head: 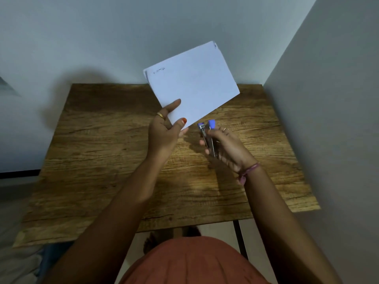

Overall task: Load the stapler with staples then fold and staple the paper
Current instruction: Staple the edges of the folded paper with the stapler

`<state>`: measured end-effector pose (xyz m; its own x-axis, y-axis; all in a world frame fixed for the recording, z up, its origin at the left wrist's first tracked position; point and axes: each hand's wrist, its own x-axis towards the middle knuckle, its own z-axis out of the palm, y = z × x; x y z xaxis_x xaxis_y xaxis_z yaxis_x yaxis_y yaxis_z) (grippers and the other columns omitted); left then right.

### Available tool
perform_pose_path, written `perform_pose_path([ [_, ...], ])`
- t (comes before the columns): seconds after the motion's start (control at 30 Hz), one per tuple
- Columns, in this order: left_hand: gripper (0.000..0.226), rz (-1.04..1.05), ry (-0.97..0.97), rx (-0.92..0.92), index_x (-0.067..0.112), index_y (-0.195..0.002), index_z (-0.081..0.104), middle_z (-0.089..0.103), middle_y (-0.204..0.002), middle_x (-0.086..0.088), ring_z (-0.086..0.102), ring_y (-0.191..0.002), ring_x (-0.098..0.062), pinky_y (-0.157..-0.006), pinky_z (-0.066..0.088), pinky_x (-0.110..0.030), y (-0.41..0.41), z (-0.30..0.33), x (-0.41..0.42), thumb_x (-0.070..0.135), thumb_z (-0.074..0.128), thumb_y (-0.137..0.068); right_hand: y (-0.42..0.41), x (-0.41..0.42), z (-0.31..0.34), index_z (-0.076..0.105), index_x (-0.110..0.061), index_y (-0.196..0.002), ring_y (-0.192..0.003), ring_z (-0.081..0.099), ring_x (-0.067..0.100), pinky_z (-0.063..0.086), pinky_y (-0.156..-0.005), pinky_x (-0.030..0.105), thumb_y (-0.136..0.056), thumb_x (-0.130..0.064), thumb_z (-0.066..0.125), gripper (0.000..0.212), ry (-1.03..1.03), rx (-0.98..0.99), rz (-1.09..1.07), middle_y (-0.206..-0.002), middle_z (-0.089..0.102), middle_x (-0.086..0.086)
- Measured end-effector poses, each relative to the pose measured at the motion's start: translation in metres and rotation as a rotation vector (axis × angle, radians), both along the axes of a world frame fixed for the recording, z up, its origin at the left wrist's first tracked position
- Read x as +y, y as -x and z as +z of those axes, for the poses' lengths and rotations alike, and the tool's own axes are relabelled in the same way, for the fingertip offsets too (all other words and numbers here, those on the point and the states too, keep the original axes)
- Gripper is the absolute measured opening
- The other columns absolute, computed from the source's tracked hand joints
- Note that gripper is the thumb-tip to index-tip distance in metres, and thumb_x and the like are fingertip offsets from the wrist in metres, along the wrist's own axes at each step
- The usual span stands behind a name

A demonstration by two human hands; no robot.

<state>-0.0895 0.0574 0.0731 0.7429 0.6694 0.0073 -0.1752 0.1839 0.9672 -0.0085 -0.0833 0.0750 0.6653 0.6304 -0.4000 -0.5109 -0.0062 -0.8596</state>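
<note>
My left hand (167, 128) pinches the lower corner of a folded white paper (194, 83) and holds it tilted in the air above the far part of the table. My right hand (223, 147) grips a small blue and metal stapler (208, 134) just right of that corner, its jaws slightly apart and pointing toward the paper's lower edge. The stapler's mouth sits close to the paper but I cannot tell whether they touch. Faint print shows near the paper's upper left edge.
A wooden table (102, 171) lies below both hands, pushed against a grey wall (102, 37) at the back and another wall (338, 99) on the right. A black table leg (241, 238) stands at the near right. My feet show under the table's front edge.
</note>
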Motion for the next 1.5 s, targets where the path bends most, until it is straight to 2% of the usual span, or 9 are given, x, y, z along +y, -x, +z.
perform_pose_path([
  [0.17,0.042,-0.04,-0.135,0.063,0.025,-0.12,0.061,0.065,-0.11,0.007,0.064,-0.105,-0.009,-0.074,0.057,-0.023,-0.001,0.005,-0.006,-0.001,0.062,-0.087,0.007,-0.001,0.015,0.065,-0.01,-0.109,-0.081,0.068,0.012,0.055,-0.059,0.023,-0.09,-0.036,0.055,0.033,-0.107,-0.003,0.001,-0.101,0.072,0.01],
  [0.3,0.039,-0.028,-0.388,0.182,0.03,-0.129,0.056,0.035,-0.042,0.01,0.034,-0.039,-0.003,-0.043,0.03,-0.014,0.002,0.009,-0.006,0.013,0.055,-0.094,0.011,0.0,0.019,0.062,-0.005,-0.109,-0.081,0.069,0.014,0.056,-0.058,0.024,-0.078,-0.037,0.062,0.044,-0.168,0.05,-0.051,-0.094,0.071,0.012],
  [0.4,0.038,-0.093,-0.38,0.16,0.028,-0.133,0.053,0.065,-0.086,-0.025,0.059,-0.073,-0.037,-0.058,0.044,-0.047,0.002,0.02,-0.014,0.012,0.043,-0.099,0.014,0.002,0.02,0.064,-0.005,-0.105,-0.078,0.07,0.014,0.056,-0.058,0.024,-0.078,-0.036,0.063,0.041,-0.215,0.087,-0.047,-0.084,0.071,0.01],
  [0.5,0.038,-0.133,-0.338,0.175,0.026,-0.133,0.052,0.044,-0.123,-0.042,0.04,-0.109,-0.056,-0.078,0.04,-0.049,0.003,0.027,-0.02,0.012,0.036,-0.102,0.017,0.007,0.02,0.067,-0.007,-0.098,-0.07,0.069,0.013,0.055,-0.058,0.023,-0.078,-0.036,0.064,0.035,-0.234,0.09,-0.027,-0.077,0.072,0.01],
  [0.7,0.038,-0.124,-0.359,0.157,0.024,-0.133,0.052,0.048,-0.122,-0.041,0.043,-0.103,-0.049,-0.056,0.045,-0.03,0.001,0.026,-0.022,0.011,0.035,-0.102,0.022,0.011,0.021,0.066,-0.008,-0.092,-0.067,0.069,0.012,0.055,-0.054,0.023,-0.077,-0.033,0.064,0.029,-0.267,0.129,-0.023,-0.074,0.07,0.011],
  [0.87,0.039,-0.128,-0.393,0.171,0.022,-0.134,0.052,0.051,-0.124,-0.036,0.041,-0.111,-0.046,-0.088,0.037,-0.044,0.003,0.029,-0.02,0.01,0.034,-0.102,0.021,0.008,0.02,0.062,-0.007,-0.095,-0.066,0.069,0.013,0.055,-0.054,0.024,-0.077,-0.032,0.066,0.031,-0.261,0.142,0.009,-0.077,0.07,0.012],
  [1.2,0.04,-0.206,-0.402,0.125,0.02,-0.136,0.048,0.042,-0.125,-0.043,0.039,-0.107,-0.047,-0.086,0.037,-0.046,0.008,0.04,-0.016,0.006,0.036,-0.101,0.021,0.009,0.017,0.062,-0.01,-0.088,-0.059,0.063,0.012,0.053,-0.053,0.023,-0.083,-0.032,0.064,0.023,-0.15,0.093,-0.005,-0.075,0.07,0.009],
  [1.4,0.087,-0.156,-0.03,-0.137,0.03,-0.145,0.006,0.068,-0.117,0.001,0.063,-0.111,-0.021,-0.091,0.049,-0.044,0.007,0.02,-0.027,0.009,0.064,-0.084,0.024,0.013,0.022,0.059,0.001,-0.108,-0.058,0.062,0.009,0.052,-0.052,0.02,-0.086,-0.029,0.06,0.038,-0.187,0.086,-0.009,-0.075,0.068,0.005],
  [1.5,0.083,-0.128,0.036,-0.038,0.021,-0.138,0.034,0.072,-0.106,0.009,0.066,-0.104,-0.01,-0.085,0.054,-0.028,0.007,0.009,-0.035,0.022,0.079,-0.069,0.026,0.016,0.022,0.06,-0.006,-0.1,-0.068,0.06,0.015,0.054,-0.057,0.022,-0.08,-0.025,0.063,0.028,-0.217,0.096,-0.013,-0.084,0.063,0.009],
])
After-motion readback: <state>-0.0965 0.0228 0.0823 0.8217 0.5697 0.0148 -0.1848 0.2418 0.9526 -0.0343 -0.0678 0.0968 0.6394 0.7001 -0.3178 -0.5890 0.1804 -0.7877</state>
